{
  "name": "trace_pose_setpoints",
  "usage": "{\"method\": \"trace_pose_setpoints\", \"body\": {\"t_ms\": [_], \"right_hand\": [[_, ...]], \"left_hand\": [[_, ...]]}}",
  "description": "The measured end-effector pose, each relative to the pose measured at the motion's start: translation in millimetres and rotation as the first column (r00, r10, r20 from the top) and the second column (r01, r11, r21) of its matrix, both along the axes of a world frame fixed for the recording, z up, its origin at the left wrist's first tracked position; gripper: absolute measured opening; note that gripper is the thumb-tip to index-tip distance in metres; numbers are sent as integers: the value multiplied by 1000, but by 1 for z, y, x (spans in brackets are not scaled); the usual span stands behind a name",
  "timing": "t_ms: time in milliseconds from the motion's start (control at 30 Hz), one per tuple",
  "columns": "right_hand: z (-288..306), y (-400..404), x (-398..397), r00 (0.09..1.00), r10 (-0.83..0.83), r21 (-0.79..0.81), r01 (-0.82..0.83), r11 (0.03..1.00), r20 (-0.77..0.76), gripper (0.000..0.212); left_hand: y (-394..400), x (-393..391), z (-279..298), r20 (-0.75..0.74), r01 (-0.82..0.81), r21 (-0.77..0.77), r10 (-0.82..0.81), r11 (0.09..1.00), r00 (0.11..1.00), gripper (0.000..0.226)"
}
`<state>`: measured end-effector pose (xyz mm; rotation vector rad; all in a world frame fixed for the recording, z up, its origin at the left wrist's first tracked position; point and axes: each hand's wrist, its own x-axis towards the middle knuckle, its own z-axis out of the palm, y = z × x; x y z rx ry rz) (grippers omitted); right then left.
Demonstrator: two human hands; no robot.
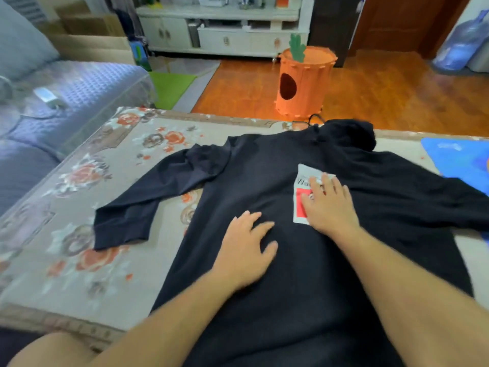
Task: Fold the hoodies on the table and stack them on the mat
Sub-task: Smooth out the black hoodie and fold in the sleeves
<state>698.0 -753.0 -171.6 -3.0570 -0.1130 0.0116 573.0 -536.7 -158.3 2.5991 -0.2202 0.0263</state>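
A carrot-shaped orange felt barrel with a green leaf top (304, 83) is standing on the polished orange-brown wooden floor (397, 96), its dark oval opening facing the viewer. Behind it, a long white low cabinet with drawers and doors (225, 33) is running along the far wall. A blue-grey quilted sofa (66, 102) is sitting at the left, with a small white flat object (49, 96) lying on its seat. Brown cardboard boxes (90, 41) are stacking up behind the sofa. A bright green floor rug (172, 86) is lying between sofa and barrel. A large blue water bottle (463, 41) is leaning at the far right.
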Motion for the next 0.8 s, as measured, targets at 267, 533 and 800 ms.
{"method": "trace_pose_setpoints", "body": {"t_ms": [267,533,800], "right_hand": [[-3,1,-2,1000,-1,12,1,1000,17,63],[5,2,-1,996,-19,4,20,1000,-89,65],[17,18,3,967,-115,-39,109,993,-226,64]], "left_hand": [[239,19,23,-12,-692,311,731,651,683,76],[260,8,-1,-9,-775,196,791,601,612,35],[361,23,106,671,-743,294,425,601,608,20]]}}
